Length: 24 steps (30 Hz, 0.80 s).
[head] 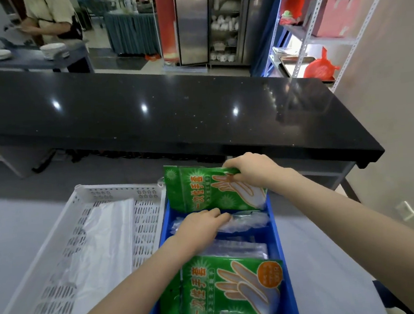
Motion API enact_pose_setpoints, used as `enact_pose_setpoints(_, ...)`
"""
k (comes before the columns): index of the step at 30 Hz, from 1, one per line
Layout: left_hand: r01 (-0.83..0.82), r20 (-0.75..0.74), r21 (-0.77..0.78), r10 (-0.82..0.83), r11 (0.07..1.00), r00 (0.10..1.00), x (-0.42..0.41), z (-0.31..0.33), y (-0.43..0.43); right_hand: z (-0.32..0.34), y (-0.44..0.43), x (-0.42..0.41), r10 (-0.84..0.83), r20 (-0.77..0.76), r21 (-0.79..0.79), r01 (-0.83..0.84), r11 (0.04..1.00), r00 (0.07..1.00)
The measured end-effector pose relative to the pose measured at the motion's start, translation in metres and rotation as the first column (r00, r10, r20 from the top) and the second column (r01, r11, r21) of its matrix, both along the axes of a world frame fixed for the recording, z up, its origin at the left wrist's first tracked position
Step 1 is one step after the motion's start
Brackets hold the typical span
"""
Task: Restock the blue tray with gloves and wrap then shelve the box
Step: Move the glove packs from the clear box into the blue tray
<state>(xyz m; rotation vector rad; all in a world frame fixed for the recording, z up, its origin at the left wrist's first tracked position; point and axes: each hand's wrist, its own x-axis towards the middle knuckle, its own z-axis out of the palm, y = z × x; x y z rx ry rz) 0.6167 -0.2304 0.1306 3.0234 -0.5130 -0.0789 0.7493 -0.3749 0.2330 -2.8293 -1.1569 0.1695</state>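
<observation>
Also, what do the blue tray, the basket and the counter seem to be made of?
The blue tray looks like moulded plastic: smooth, glossy walls. The basket seems plastic too, white and matte, with rows of moulded slots. The counter is probably polished black stone or an imitation: it mirrors the lights and shows fine speckles.

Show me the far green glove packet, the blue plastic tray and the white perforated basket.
far green plastic glove packet (196, 195): head view, on its printed front.
blue plastic tray (276, 236): head view, on its right wall.
white perforated plastic basket (118, 186): head view, on its far rim.
</observation>
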Motion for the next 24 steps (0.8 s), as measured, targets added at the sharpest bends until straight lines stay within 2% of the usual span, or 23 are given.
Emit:
enact_pose_setpoints(3,-0.003,0.049,-0.015,0.004,1.0,0.999,-0.003,-0.001,0.0,-0.01,0.014,0.005,-0.002,-0.085,-0.017,0.0,1.0,0.996)
enact_pose_setpoints(9,-0.001,0.094,-0.088,0.01,0.996,0.996,-0.002,-0.002,0.001,-0.034,0.008,0.017,-0.084,-0.429,-0.123,0.033,0.992,0.899)
enact_pose_setpoints(11,-0.001,0.1,-0.103,0.011,0.995,0.995,-0.001,-0.002,0.002,-0.042,0.004,0.016,-0.098,-0.456,-0.12,0.048,0.992,0.885)
enact_pose_setpoints(13,-0.006,0.112,-0.115,0.019,0.993,0.994,0.001,-0.002,0.002,-0.051,0.002,0.012,-0.119,-0.399,-0.094,0.088,0.992,0.909)
enact_pose_setpoints(16,-0.025,0.128,-0.138,0.043,0.99,0.991,0.006,-0.002,0.004,-0.067,-0.001,0.001,-0.137,-0.133,-0.033,0.134,0.99,0.982)
enact_pose_setpoints(20,-0.035,0.143,-0.16,0.058,0.986,0.988,0.013,-0.004,0.009,-0.083,-0.01,-0.009,-0.078,0.173,0.109,0.06,0.992,0.982)
enact_pose_setpoints(22,-0.044,0.145,-0.14,0.064,0.989,0.987,0.017,-0.005,0.01,-0.086,-0.017,-0.011,-0.053,0.264,0.129,0.019,0.991,0.963)
enact_pose_setpoints(24,-0.036,0.194,-0.099,0.055,0.994,0.979,0.02,-0.004,0.012,-0.089,-0.02,-0.011,-0.045,0.263,0.149,0.005,0.989,0.964)
